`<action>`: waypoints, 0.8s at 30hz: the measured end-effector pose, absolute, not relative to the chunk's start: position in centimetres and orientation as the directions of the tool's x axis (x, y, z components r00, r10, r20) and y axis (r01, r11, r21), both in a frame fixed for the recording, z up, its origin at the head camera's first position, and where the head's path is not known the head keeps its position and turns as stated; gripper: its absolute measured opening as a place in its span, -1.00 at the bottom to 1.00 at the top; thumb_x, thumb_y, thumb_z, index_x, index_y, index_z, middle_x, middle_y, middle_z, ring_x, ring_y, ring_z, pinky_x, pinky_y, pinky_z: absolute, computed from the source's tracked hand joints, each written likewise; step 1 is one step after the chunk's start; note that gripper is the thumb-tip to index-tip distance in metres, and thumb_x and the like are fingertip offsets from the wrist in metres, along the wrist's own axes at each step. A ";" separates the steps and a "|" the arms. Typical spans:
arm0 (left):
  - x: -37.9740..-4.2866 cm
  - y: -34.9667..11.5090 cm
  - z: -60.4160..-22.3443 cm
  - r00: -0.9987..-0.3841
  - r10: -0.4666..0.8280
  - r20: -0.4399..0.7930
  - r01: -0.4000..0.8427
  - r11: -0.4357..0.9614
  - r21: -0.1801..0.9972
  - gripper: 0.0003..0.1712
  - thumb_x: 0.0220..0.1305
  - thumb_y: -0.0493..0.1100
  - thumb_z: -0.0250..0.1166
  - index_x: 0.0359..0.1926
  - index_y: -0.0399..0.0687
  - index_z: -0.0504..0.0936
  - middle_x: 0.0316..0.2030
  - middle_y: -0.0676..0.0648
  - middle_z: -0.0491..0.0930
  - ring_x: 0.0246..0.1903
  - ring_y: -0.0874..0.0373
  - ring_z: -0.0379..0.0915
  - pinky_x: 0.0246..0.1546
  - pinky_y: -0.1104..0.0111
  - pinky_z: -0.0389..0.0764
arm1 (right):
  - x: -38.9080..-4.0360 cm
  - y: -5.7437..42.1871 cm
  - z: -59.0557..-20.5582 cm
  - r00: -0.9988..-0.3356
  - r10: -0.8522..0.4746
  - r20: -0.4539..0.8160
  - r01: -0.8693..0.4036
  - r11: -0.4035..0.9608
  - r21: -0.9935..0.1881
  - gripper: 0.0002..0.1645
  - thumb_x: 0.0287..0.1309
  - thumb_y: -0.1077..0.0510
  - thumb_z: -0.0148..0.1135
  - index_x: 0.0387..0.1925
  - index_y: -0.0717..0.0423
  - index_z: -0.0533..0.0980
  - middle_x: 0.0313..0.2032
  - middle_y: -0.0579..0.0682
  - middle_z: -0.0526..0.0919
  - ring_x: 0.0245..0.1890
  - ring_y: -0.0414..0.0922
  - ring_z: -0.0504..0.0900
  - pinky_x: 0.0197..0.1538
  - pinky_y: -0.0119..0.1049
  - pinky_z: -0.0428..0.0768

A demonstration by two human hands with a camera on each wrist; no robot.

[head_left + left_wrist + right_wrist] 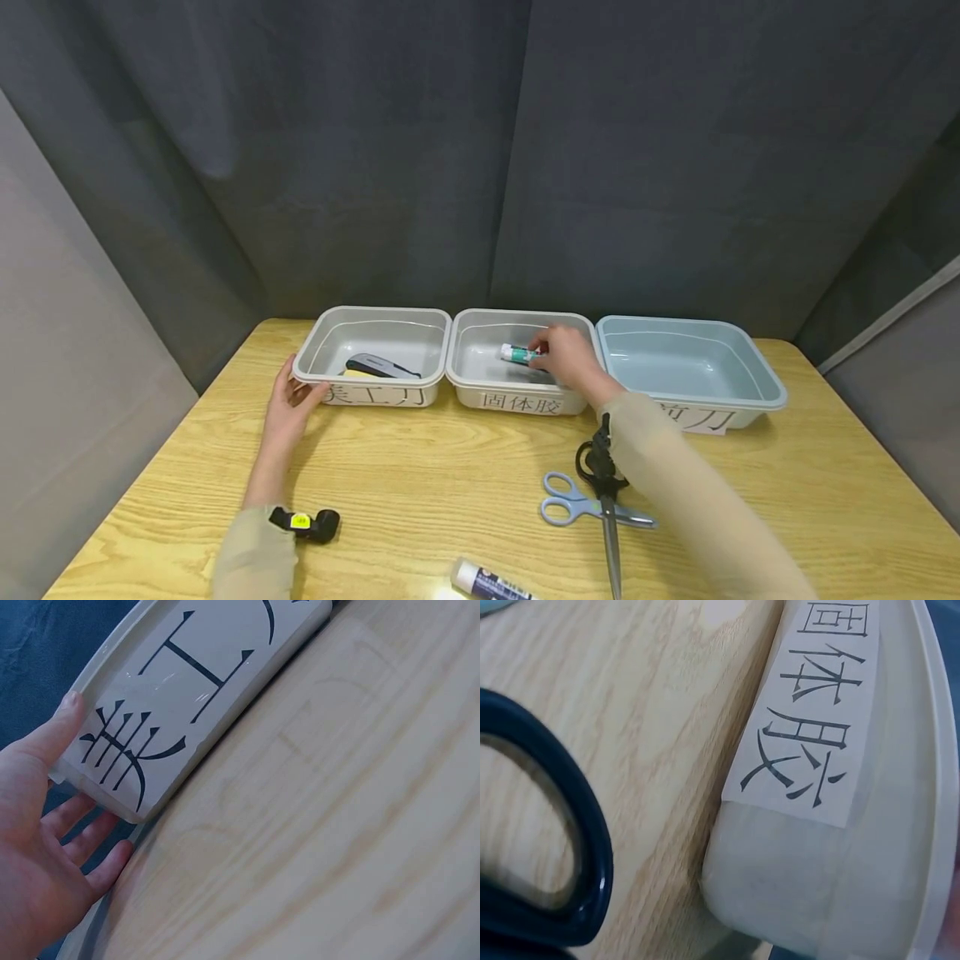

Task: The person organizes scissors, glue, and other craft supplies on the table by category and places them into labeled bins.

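Glue stick (517,355): pinched by right hand (567,358) inside middle bin (468,397).
Left hand (288,408): spread, touching left bin (390,333).
Scissors (608,510): two pairs, crossed on tabletop (420,475).

Teal glue stick (517,354) — partly hidden by right hand (567,356), navy glue stick (492,582) — cut off below

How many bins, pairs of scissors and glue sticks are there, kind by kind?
Bins: 3 (left grey bin, middle grey bin, blue bin)
Scissors: 2 (black-handled pair, light blue pair)
Glue sticks: 2 (green stick in the right hand, dark blue stick on the table)
Total: 7
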State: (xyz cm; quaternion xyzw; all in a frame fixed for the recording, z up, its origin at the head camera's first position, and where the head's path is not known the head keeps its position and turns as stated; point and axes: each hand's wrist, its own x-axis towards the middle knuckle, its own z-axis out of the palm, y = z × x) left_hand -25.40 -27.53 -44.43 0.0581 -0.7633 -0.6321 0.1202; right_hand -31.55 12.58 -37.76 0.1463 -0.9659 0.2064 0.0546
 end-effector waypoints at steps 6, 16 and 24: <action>-25.3 -27.6 -44.3 -0.964 -0.240 0.111 0.062 0.201 0.978 -0.10 0.03 -0.02 0.21 0.29 0.19 -0.15 0.16 -0.17 0.14 0.10 0.00 0.10 0.07 0.19 0.23 | -32.3 12.2 -38.0 -0.965 -0.237 0.110 -0.261 0.890 -0.375 -0.79 -0.26 0.13 0.35 -0.43 0.04 0.58 -0.50 -0.09 0.52 -0.48 -0.15 0.42 -0.39 -0.30 0.39; -25.4 -27.7 -45.0 -0.956 -0.257 0.142 0.084 0.224 0.971 -0.13 0.03 -0.01 0.21 0.28 0.21 -0.10 0.13 -0.26 0.16 0.09 -0.07 0.11 0.05 0.24 0.27 | -33.0 11.5 -38.5 -0.974 -0.221 0.056 -0.227 0.927 -0.298 -0.79 -0.27 0.09 0.37 -0.47 0.02 0.59 -0.50 -0.12 0.55 -0.49 -0.16 0.43 -0.40 -0.28 0.40; -25.3 -27.5 -44.5 -0.963 -0.247 0.105 0.059 0.186 0.981 -0.09 0.01 -0.02 0.23 0.29 0.21 -0.13 0.15 -0.19 0.15 0.10 0.00 0.10 0.09 0.19 0.21 | -33.3 11.7 -39.1 -0.976 -0.217 0.010 -0.211 0.939 -0.273 -0.80 -0.28 0.08 0.36 -0.48 0.01 0.57 -0.48 -0.10 0.55 -0.48 -0.14 0.42 -0.36 -0.25 0.40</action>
